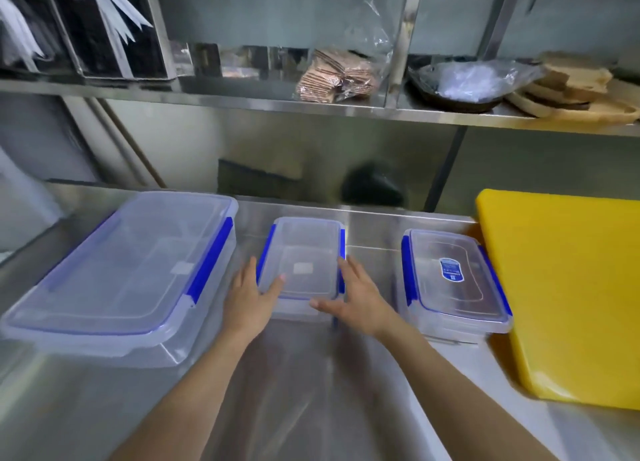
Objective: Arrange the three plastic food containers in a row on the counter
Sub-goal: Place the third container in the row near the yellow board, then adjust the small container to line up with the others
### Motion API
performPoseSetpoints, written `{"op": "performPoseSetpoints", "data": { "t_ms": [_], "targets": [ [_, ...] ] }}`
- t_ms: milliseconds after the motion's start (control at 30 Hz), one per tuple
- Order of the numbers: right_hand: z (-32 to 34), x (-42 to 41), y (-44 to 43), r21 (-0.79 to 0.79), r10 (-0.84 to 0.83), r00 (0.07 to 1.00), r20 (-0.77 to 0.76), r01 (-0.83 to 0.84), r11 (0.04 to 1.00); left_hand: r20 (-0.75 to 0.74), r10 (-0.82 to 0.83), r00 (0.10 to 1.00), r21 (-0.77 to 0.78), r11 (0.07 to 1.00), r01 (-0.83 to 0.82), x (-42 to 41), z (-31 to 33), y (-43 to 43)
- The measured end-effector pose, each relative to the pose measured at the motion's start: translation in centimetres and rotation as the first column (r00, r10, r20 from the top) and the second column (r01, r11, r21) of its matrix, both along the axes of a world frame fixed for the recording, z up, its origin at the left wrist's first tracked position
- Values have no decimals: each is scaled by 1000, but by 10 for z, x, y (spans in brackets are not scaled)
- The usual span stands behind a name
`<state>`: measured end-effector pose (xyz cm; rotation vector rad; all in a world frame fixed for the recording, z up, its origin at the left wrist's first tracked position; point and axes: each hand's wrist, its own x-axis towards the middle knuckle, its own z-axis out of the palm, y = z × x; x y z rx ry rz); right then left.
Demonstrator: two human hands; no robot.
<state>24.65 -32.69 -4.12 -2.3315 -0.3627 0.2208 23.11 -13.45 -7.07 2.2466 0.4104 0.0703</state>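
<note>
Both forearms are extended, left hand (247, 296) and right hand (356, 301) with fingers open flanking the middle container (304, 263); final squaring-up is judged needed.

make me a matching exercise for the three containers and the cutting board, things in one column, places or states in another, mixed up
Things:
1. large container
2. small container
3. labelled container
4. yellow cutting board

Places or states:
A. between both hands
B. far right of the counter
C. far left of the row
D. blue sticker on lid

Pairs: 1-C, 2-A, 3-D, 4-B
</note>
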Motion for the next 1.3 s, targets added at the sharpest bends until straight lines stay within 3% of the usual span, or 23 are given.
{"op": "performPoseSetpoints", "data": {
  "t_ms": [133, 433, 567, 700, 833, 967, 1100, 1200, 1300],
  "targets": [
    [-14, 5, 14, -72, -23, 999, 33, 25, 997, -29, -4, 1000, -161, 987, 0, 4, -23, 1],
    [-21, 3, -8, -152, -30, 999, 38, 36, 988, -47, -35, 998, -149, 988, 27, 5, -20, -27],
    [-19, 3, -8, -195, -20, 999, 28, 25, 981, -82, -56, 995, -98, 994, 48, 4, -15, -28],
    [-8, 4, -3, -333, -3, 998, 58, 22, 943, -105, -57, 993, 76, 995, 65, 4, 2, -27],
    [20, 3, 16, -349, 5, 997, 71, 20, 937, 8, -35, 999, 106, 994, 34, -5, 49, -6],
    [41, -9, 62, -172, 16, 995, 103, 2, 985, 240, 129, 962, 166, 971, -172, -19, 90, 46],
    [44, -30, 116, -45, 147, 986, 82, -143, 989, 393, 242, 887, 308, 874, -375, -35, 96, 116],
    [39, -40, 149, 52, 242, 969, -47, -239, 970, 227, 364, 903, 455, 780, -429, -46, 87, 171],
    [30, -47, 173, 33, 291, 949, -124, -290, 957, -4, 470, 882, 444, 792, -420, -60, 65, 216]
  ]
}}
